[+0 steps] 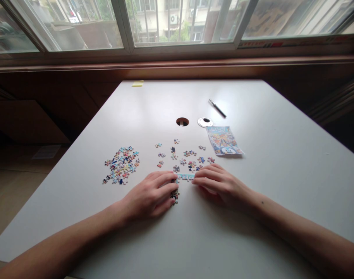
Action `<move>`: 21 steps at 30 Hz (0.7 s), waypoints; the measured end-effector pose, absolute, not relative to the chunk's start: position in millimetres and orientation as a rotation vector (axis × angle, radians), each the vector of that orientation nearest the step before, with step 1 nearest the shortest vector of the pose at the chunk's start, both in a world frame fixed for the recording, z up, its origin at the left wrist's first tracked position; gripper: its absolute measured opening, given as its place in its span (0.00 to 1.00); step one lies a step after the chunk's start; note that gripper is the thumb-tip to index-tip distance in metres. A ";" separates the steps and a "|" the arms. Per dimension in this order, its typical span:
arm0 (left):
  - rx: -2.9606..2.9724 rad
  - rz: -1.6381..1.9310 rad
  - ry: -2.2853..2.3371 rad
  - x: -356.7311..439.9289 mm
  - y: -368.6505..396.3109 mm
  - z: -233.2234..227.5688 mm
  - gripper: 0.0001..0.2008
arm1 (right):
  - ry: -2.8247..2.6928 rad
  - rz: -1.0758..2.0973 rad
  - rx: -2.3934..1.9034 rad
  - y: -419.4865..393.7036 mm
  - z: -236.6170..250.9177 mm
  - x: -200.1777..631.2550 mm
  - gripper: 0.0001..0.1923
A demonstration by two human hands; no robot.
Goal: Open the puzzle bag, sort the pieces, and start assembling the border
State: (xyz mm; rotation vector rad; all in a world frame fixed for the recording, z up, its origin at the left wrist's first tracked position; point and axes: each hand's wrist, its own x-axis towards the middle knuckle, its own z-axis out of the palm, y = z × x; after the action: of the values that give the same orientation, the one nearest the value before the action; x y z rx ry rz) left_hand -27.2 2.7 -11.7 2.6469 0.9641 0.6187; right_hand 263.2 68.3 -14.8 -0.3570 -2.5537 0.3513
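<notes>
An L-shaped run of joined jigsaw pieces lies on the white table (179,240). Its light-blue top strip (185,176) spans the gap between my hands, and a darker column (175,195) runs down from the left end. My left hand (150,192) has its fingers curved over the corner and column, holding them against the table. At the strip's right end, my right hand (219,181) has its fingertips bent together on the edge; its thumb is mostly hidden. Loose jigsaw pieces (192,166) lie scattered just beyond my fingers.
Left of my hands is a heap of jigsaw pieces (123,164). A colourful picture sheet (224,140) lies at right, beside a round cover (202,123). Farther back are a cable hole (182,122), a dark pen (217,108) and a yellow sticker (138,83).
</notes>
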 end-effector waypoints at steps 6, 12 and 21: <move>2.647 0.619 0.963 -26.3 2.8 -9.5 0.16 | -2.563 0.353 -0.370 68.5 -16.5 264.1 0.15; 2.645 0.613 0.960 -27.2 3.2 -10.5 0.16 | -2.561 0.357 -0.375 67.4 -14.9 263.3 0.15; 2.651 0.616 0.958 -27.3 3.2 -9.8 0.16 | -2.566 0.377 -0.370 68.3 -16.8 263.5 0.16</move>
State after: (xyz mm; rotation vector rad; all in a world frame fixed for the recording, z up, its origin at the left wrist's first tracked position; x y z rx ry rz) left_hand -27.3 3.2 -9.8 2.6511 0.9581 0.6163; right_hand 263.5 68.3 -16.8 -0.3704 -2.5662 0.3771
